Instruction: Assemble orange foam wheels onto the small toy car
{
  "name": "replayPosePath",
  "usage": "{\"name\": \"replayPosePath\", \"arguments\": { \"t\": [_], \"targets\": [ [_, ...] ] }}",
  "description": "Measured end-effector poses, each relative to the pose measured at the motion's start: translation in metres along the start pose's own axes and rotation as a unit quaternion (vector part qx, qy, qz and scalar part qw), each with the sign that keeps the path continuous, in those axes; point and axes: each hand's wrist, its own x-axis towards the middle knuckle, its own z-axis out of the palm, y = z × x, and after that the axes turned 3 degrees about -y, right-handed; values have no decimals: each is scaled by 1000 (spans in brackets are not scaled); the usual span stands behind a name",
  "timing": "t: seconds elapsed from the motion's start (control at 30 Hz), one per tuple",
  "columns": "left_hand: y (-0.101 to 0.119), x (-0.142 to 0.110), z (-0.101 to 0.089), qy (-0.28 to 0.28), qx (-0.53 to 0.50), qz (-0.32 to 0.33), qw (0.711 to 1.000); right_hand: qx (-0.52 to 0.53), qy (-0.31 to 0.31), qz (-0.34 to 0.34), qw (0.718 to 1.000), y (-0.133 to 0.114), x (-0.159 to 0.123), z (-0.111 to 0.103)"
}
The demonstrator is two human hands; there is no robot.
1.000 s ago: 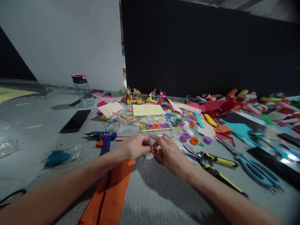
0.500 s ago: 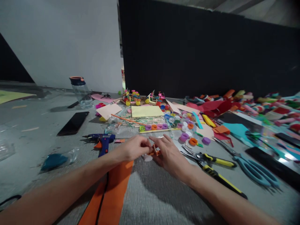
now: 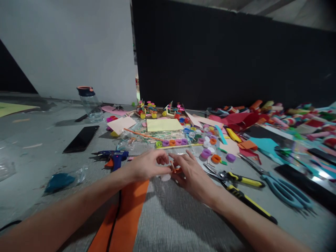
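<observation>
Low over the middle of the table, my right hand (image 3: 193, 175) has its fingers bent around a small craft piece (image 3: 173, 168) with orange parts and a short wooden stick. Much of that piece is hidden by my fingers. A white bottle cap (image 3: 165, 177) shows at its lower left; whether it is attached I cannot tell. My left hand (image 3: 149, 164) is close on the left, fingers curled but thumb apart from them, thumb tip near the stick. Just beyond the hands is a row of coloured bottle caps (image 3: 172, 142).
Left lie a blue glue gun (image 3: 118, 157), a phone (image 3: 81, 139) and a water bottle (image 3: 90, 103). Orange sheet (image 3: 131, 213) runs under my left forearm, with a black cord on it. Pliers (image 3: 236, 185) and blue-handled scissors (image 3: 282, 185) lie right. Coloured paper and craft pieces fill the back.
My left thumb and fingers, pinched together at the craft piece before, have come apart. My right hand stays around the piece. The view has shifted slightly.
</observation>
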Motion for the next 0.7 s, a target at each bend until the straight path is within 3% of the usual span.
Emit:
{"name": "replayPosePath", "arguments": {
  "t": [0.13,0.33,0.7],
  "targets": [
    [8,-9,6,42,148,84,984,7,5,-1,1000,0,0,0],
    [1,-12,27,104,376,164,906,-10,4,3,1000,-1,1,0],
    [0,-12,36,150,456,206,853,-16,2,9,1000,-2,2,2]
  ]
}}
